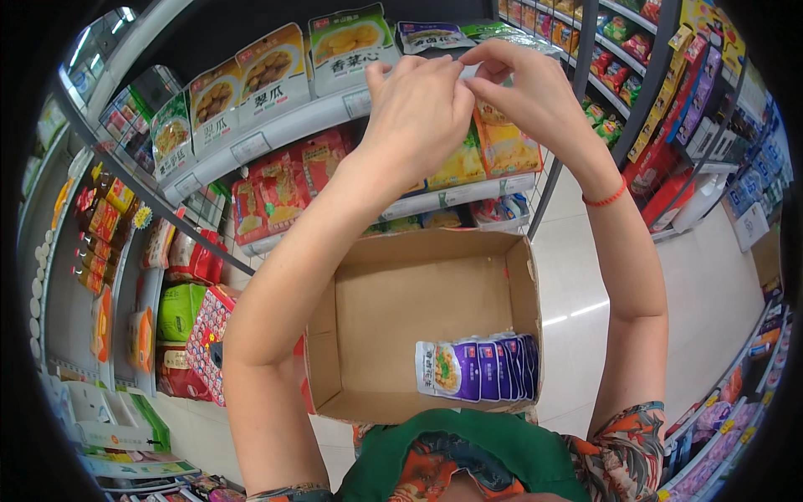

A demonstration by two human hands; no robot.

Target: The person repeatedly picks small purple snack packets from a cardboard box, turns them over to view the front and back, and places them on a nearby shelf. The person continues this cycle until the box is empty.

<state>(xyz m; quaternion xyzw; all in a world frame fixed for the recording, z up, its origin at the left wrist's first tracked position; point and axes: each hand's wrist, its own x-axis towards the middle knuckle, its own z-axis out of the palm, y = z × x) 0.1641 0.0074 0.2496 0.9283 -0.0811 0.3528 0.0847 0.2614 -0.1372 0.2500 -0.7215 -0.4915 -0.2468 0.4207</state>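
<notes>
Both hands meet at the front rail of the upper shelf (295, 119). My left hand (417, 110) is seen from the back, its fingers bent towards the rail. My right hand (527, 81) comes from the right with thumb and index finger curved close to the left fingertips. Whatever lies between the fingertips is hidden. Just behind them lie a purple food pouch (433, 36) and a green pouch (502, 31). Below the hands is an open cardboard box (376, 314). Overlapping purple-and-white food pouches (448, 370) lie in its near right corner.
Upright pickle pouches (270, 69) line the upper shelf at left. Red packets (276, 194) and yellow packets (508, 147) fill the shelf below. Bottles (103, 213) stand on shelving at left. A dark rack post (580, 69) rises at right, beside tiled floor (571, 270).
</notes>
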